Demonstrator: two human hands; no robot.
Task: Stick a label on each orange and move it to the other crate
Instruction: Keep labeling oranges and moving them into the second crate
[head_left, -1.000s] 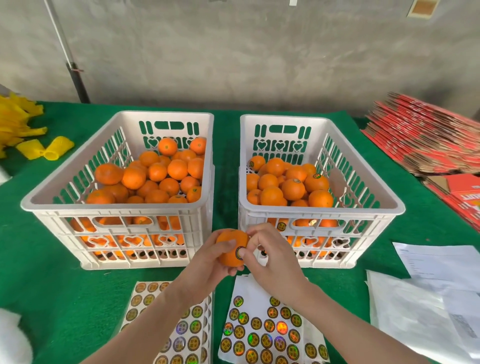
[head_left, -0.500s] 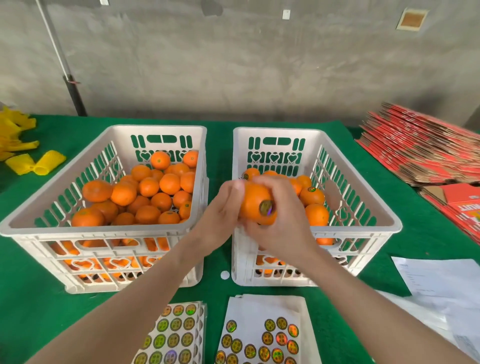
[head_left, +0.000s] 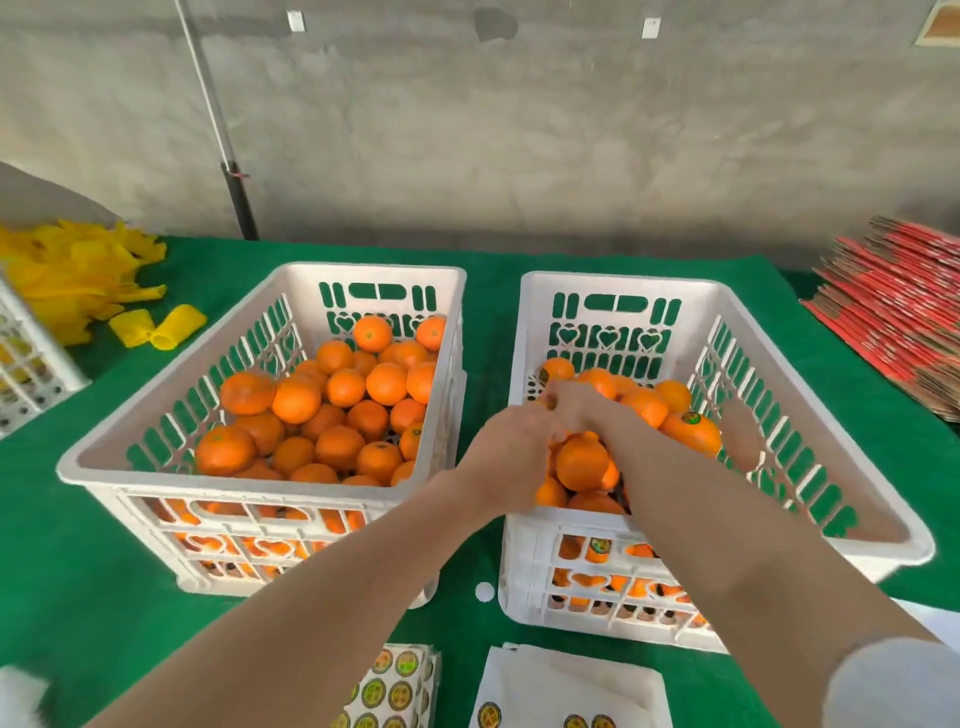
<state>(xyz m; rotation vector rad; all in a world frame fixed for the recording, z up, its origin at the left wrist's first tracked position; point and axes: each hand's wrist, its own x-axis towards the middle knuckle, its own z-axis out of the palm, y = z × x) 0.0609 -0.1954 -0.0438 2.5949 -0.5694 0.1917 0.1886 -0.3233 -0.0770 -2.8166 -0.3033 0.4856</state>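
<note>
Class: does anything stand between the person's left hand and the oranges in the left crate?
Only crate walls. The left hand is over the right crate's left rim, so that rim and the left crate's right wall lie between it and the oranges. Its top is open, so passing over looks free.

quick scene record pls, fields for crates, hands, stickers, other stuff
left crate: white, holds a heap of oranges
right crate: white, holds oranges; labelled orange on top
left hand: over right crate's near left part, against the right hand
right hand: over same crate, grip unclear
sticker sheets: on green cloth, nearer than the crates
sides: yellow foam nets left, red flat cartons right
</note>
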